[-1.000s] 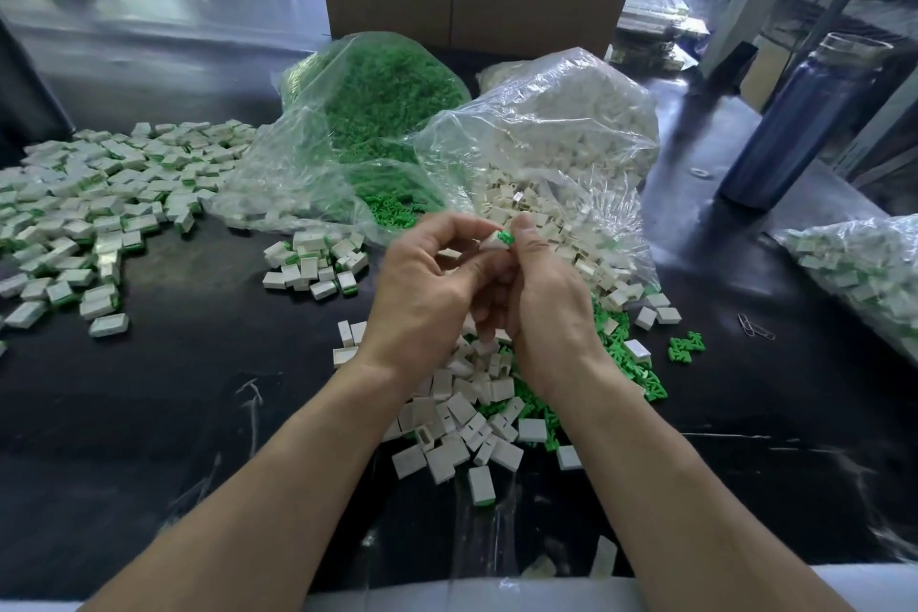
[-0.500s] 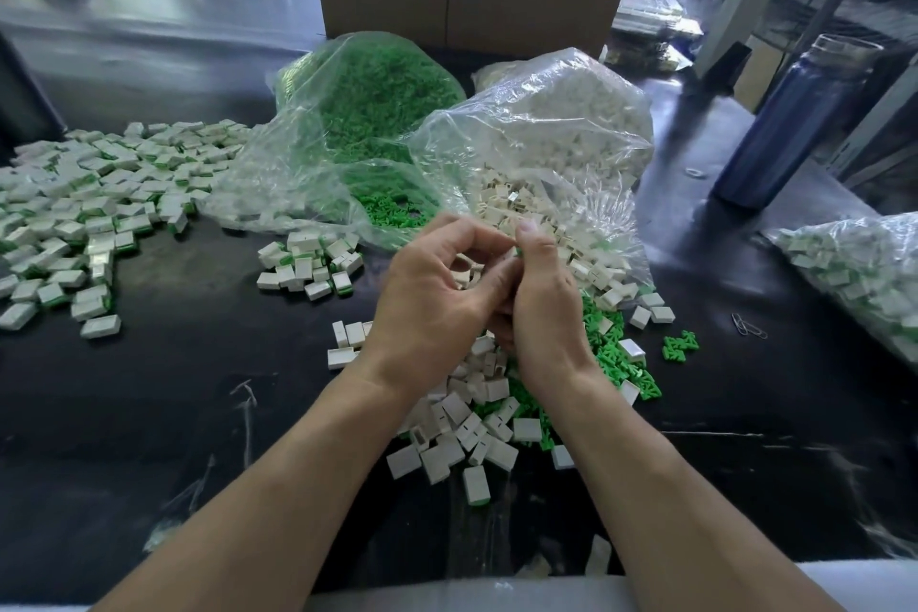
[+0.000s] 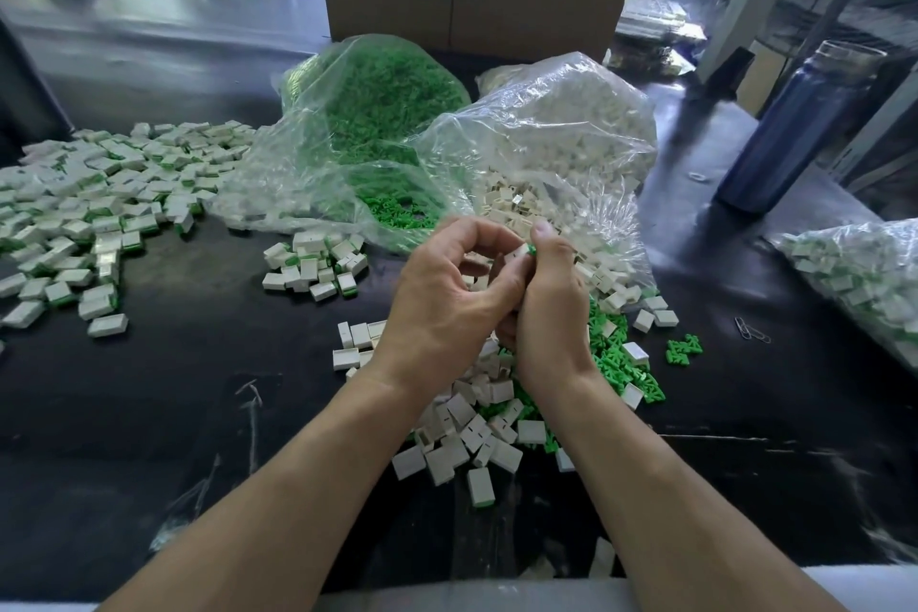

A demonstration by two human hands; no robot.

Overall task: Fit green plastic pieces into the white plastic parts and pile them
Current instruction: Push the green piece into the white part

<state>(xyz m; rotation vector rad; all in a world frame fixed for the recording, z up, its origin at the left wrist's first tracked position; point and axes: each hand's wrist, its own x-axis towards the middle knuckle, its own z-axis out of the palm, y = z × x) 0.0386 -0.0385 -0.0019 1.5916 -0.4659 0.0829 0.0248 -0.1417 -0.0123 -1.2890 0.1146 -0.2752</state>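
Boxy white plastic part point(image 3: 516, 254) held above the loose heap of white parts point(image 3: 477, 432) on the glossy black table point(image 3: 174, 388). Left hand point(image 3: 447, 303) curled, pinching it; right hand point(image 3: 549, 308) curled, apparently thumbing a green piece point(image 3: 531, 250) in. Crinkly clear bags behind.

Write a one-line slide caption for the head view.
Both hands, left hand and right hand, pinch a white part with a green piece above loose parts on the black table.

Single head-worn wide view, forward and down, close over hands point(image 3: 497, 298) at dark table point(image 3: 149, 412)
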